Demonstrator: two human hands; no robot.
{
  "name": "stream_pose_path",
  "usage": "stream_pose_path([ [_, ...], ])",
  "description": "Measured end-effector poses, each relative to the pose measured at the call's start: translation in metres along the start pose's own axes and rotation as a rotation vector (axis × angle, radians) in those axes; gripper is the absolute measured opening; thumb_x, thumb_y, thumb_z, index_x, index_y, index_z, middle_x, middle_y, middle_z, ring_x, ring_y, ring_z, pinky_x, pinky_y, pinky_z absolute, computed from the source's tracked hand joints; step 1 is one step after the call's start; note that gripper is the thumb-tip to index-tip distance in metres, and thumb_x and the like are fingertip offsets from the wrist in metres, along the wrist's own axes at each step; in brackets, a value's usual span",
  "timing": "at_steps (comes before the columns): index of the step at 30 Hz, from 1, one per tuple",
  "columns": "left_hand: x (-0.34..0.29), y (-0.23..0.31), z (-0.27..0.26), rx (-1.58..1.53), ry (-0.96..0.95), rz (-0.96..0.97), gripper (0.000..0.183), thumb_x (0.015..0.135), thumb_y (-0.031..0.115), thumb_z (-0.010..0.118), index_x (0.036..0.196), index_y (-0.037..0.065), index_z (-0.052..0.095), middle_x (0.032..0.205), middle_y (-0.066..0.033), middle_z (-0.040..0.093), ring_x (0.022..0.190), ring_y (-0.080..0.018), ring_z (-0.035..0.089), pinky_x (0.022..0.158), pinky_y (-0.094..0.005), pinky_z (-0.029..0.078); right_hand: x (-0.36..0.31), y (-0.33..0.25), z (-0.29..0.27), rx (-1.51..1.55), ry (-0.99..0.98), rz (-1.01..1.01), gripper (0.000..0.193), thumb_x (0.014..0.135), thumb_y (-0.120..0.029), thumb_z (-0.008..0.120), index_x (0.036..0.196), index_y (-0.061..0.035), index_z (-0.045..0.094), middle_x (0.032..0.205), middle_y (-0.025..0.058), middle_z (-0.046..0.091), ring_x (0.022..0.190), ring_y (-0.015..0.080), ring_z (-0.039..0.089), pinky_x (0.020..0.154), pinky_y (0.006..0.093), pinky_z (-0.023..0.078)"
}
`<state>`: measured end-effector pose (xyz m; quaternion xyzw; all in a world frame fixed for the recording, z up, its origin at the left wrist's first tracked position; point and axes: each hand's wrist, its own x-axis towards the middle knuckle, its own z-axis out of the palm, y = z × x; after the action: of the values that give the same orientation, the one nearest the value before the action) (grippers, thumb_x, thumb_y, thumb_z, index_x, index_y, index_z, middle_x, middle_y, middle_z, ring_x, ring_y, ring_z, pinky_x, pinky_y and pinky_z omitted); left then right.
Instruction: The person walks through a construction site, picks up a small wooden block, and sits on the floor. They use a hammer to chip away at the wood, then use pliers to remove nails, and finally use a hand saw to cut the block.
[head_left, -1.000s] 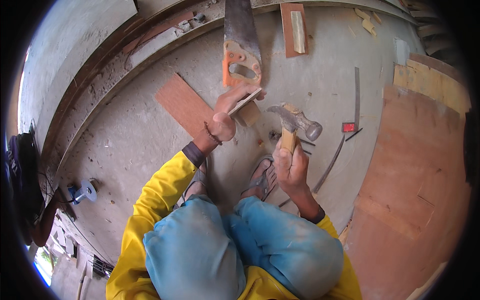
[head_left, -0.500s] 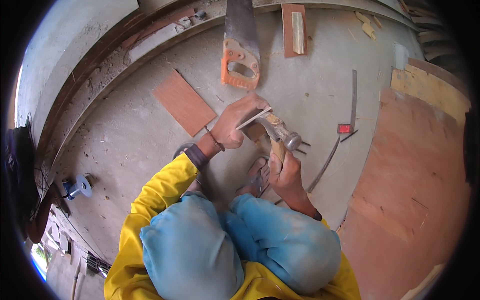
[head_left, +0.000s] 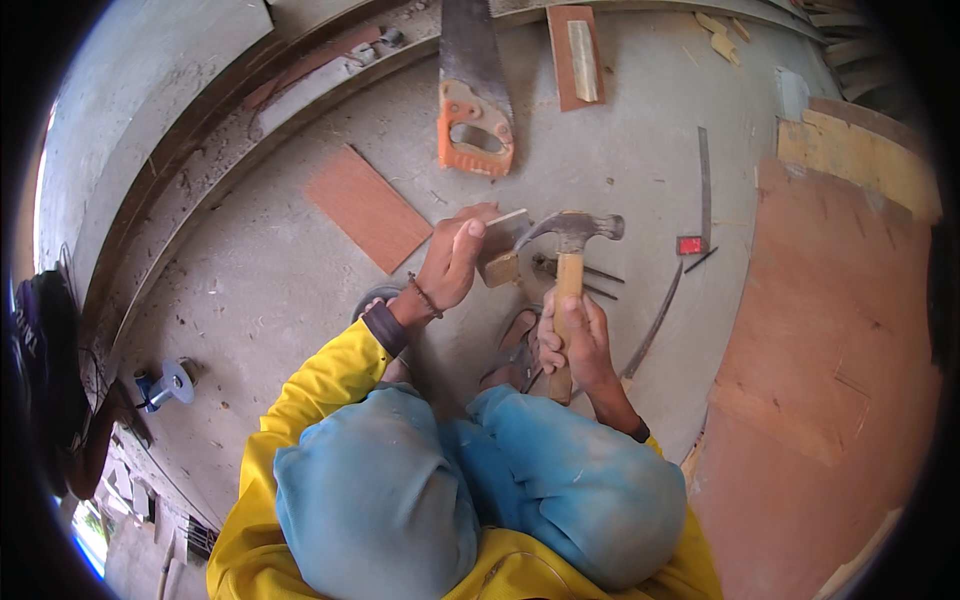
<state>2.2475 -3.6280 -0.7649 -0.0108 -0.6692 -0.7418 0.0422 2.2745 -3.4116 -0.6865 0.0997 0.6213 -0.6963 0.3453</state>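
My right hand (head_left: 578,340) is closed round the wooden handle of a claw hammer (head_left: 568,285). The metal head points away from me, its claw towards my left hand and its round face to the right. My left hand (head_left: 452,262) grips a small wooden piece (head_left: 499,270), with a thin pale edge showing beside the thumb; the fingers mostly hide the rest. The claw tip is close to this piece, and I cannot tell whether they touch. Behind the hammer, dark-handled pliers (head_left: 590,279) lie on the floor. Both hands are above my sandalled feet.
A handsaw (head_left: 476,125) with an orange handle lies ahead. A reddish plywood rectangle (head_left: 368,209) is at left, and another board (head_left: 575,60) lies beyond the saw. A grinder (head_left: 170,385) sits far left. At right are a red-ended square (head_left: 691,245) and a large plywood sheet (head_left: 820,340).
The hammer has swung from a slant across the wooden piece to nearly upright, its head shifting right and away. My left hand has tilted the piece and drawn slightly left.
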Motion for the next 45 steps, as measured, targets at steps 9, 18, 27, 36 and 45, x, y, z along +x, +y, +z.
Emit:
stream_pose_path([
  [9, 0.033, 0.016, -0.022, -0.178, -0.113, -0.392, 0.035, 0.101, 0.033, 0.061, 0.085, 0.002, 0.065, 0.073, 0.0046, 0.060, 0.063, -0.0037, 0.050, 0.057, -0.0230, 0.043, 0.067, -0.013, -0.026, -0.286, 0.378, -0.297, 0.026, 0.097, -0.024, 0.066, 0.104, -0.0046, 0.051, 0.083, 0.0000, 0.054, 0.071, 0.0041, 0.049, 0.058, 0.0208, 0.044],
  [18, 0.020, 0.003, -0.023, 0.231, 0.298, 0.137, 0.051, 0.101, 0.046, 0.052, 0.119, -0.002, 0.053, 0.110, -0.0137, 0.058, 0.100, -0.0216, 0.057, 0.087, -0.0363, 0.046, 0.109, -0.034, 0.053, 0.066, 0.146, -0.262, 0.033, 0.090, -0.011, 0.073, 0.102, -0.0110, 0.041, 0.076, -0.0018, 0.049, 0.049, 0.0020, 0.039, 0.043, 0.0214, 0.035],
  [27, 0.017, -0.003, -0.044, 0.589, 0.287, 0.077, 0.052, 0.103, 0.042, 0.043, 0.126, -0.004, 0.047, 0.110, -0.0258, 0.049, 0.101, -0.0421, 0.055, 0.088, -0.0463, 0.044, 0.131, -0.055, 0.045, -0.340, 0.309, -0.460, 0.020, 0.098, -0.019, 0.061, 0.099, -0.0015, 0.051, 0.075, 0.0055, 0.057, 0.061, 0.0128, 0.056, 0.057, 0.0304, 0.048],
  [36, 0.027, 0.007, -0.163, 1.427, 0.338, -0.175, 0.039, 0.099, 0.042, 0.052, 0.102, 0.003, 0.054, 0.097, -0.0164, 0.063, 0.093, -0.0363, 0.063, 0.074, -0.0472, 0.051, 0.098, 0.005, 0.051, -0.407, 0.002, -0.176, 0.025, 0.098, -0.021, 0.058, 0.111, -0.0011, 0.050, 0.069, 0.0063, 0.056, 0.064, 0.0145, 0.059, 0.061, 0.0335, 0.049],
  [45, -0.009, 0.003, -0.180, 1.310, 0.489, -0.040, 0.049, 0.096, 0.044, 0.058, 0.121, 0.003, 0.052, 0.103, -0.0172, 0.060, 0.099, -0.0359, 0.060, 0.080, -0.0446, 0.050, 0.108, 0.029, 0.082, -0.691, -0.009, -0.462, 0.040, 0.094, -0.010, 0.053, 0.131, 0.0015, 0.044, 0.102, 0.0284, 0.062, 0.095, 0.0451, 0.064, 0.082, 0.0453, 0.050],
])
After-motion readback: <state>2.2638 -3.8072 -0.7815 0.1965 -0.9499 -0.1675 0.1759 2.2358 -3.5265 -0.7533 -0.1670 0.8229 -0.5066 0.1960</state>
